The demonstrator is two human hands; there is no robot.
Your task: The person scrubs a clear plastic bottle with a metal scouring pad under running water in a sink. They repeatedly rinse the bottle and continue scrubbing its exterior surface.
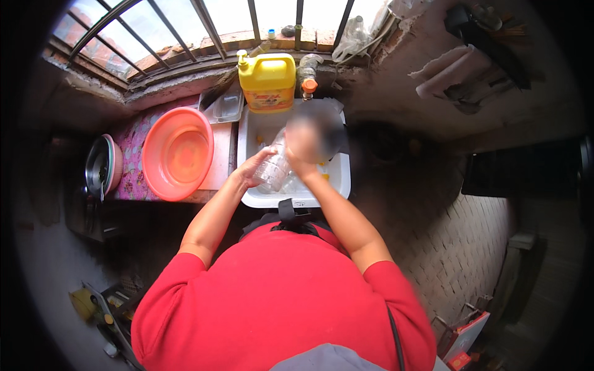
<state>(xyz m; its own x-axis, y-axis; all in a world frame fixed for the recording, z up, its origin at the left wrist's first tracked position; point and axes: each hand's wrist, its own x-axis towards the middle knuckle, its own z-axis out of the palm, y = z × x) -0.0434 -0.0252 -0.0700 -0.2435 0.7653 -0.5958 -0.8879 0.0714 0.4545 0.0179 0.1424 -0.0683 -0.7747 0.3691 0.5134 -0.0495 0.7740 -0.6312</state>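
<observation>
Over a white sink [342, 185], my left hand [254, 168] is closed around a clear plastic bottle [272, 170], which lies tilted. My right hand [301, 160] is at the bottle's upper end; a blur covers its fingers and the thing beside them, so its hold cannot be told. More clear plastic [291, 183] lies in the sink under the bottle, with small yellow pieces [326, 177] nearby. Beyond the hands, a yellow jug with a pump top [267, 83] stands at the sink's back edge, beside a tap with an orange part [309, 86].
To the left, an orange-pink plastic basin [185, 153] sits on a counter with a floral cover [130, 157]. Stacked bowls [104, 164] are at its far left, and clear plastic trays [225, 107] lie behind the basin. A barred window [209, 28] is above the sink.
</observation>
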